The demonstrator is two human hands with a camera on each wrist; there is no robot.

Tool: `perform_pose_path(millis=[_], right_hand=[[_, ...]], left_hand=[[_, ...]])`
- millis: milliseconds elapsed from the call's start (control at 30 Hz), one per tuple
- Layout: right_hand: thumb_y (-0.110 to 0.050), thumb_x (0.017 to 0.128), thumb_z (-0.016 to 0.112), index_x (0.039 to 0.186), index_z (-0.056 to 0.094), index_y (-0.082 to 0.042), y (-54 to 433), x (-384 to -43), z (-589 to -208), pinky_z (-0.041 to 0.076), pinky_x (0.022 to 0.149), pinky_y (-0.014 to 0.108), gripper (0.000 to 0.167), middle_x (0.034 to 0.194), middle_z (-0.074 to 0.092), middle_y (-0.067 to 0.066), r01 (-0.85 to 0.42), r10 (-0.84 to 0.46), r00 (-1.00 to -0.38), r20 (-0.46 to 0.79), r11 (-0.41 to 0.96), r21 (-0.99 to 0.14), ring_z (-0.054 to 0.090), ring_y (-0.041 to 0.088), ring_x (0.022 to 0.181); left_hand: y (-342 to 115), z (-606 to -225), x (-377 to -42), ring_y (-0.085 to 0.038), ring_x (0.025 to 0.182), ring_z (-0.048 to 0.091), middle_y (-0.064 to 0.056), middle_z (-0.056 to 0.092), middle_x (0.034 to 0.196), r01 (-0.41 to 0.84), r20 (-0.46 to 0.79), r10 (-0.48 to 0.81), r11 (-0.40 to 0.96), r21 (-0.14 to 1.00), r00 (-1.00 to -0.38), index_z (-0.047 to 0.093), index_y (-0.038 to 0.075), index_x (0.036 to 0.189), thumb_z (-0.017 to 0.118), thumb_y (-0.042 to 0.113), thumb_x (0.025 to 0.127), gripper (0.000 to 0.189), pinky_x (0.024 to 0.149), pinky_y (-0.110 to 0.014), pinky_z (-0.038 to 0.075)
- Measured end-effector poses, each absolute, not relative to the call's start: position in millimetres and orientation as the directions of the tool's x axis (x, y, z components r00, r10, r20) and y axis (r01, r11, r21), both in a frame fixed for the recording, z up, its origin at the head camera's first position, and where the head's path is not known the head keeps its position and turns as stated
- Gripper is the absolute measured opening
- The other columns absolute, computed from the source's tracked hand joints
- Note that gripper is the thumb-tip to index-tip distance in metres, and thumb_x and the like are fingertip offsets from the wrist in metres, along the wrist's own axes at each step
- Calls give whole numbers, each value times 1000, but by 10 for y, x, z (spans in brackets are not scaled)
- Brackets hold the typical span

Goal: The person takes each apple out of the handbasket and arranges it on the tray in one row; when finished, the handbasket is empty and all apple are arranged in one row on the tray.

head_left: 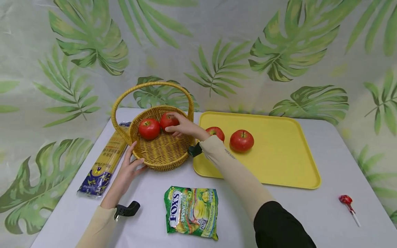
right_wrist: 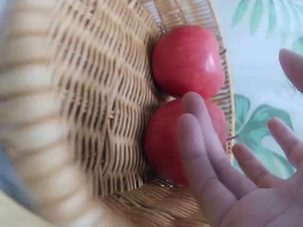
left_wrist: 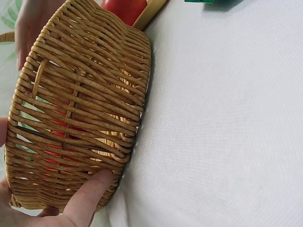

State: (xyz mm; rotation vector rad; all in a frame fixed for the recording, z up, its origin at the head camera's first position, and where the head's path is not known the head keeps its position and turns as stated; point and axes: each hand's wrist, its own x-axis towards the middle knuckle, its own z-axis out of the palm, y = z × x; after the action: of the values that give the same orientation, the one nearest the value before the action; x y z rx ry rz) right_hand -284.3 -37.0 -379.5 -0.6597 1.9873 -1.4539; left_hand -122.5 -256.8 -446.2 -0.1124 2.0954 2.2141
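Note:
A wicker basket with a tall arched handle stands at the back left of the table. Two red apples lie in its far side, the left one beside the right one. My left hand holds the basket's near-left wall; its thumb presses the woven side in the left wrist view. Over the basket reaches my right hand, fingers spread. In the right wrist view two fingers overlap the nearer apple; whether they touch it I cannot tell.
Right of the basket lies a yellow tray bearing two apples, one partly behind my right wrist. A spaghetti pack lies to the left, a green Fox's candy bag in front, and a red lollipop far right.

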Motion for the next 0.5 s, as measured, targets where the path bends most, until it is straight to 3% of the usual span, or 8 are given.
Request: perform_pose_path(millis=[200, 400, 500], right_hand=[[-17, 94, 61, 153, 21, -16, -474, -2963, -3792, 47, 91, 55, 71, 152, 22, 16, -24, -643, -731, -228, 358, -933, 58, 48, 103], [-18, 94, 61, 153, 19, -22, -537, -2998, -3789, 46, 93, 54, 73, 157, 0, 7, 46, -609, -739, -286, 379, -924, 56, 49, 105], [-17, 94, 61, 154, 19, -23, -562, -2998, -3803, 46, 94, 55, 73, 157, -3, 5, 85, -594, -745, -303, 366, -927, 54, 50, 106]], left_hand=[[-2571, -4480, -1236, -40, 139, 16, -3, -18, 157, -110, -109, 24, -61, 992, -994, 3, 23, 155, 42, 6, 101, 69, 106, -59, 28], [-2588, -4486, -1238, -41, 139, 16, -5, -17, 157, -98, -97, 23, -67, 993, -995, 3, 22, 155, 42, 6, 101, 69, 105, -59, 29], [-2600, -4489, -1234, -41, 139, 16, -5, -18, 156, -98, -97, 24, -63, 993, -995, 3, 22, 155, 42, 7, 100, 69, 105, -59, 29]])
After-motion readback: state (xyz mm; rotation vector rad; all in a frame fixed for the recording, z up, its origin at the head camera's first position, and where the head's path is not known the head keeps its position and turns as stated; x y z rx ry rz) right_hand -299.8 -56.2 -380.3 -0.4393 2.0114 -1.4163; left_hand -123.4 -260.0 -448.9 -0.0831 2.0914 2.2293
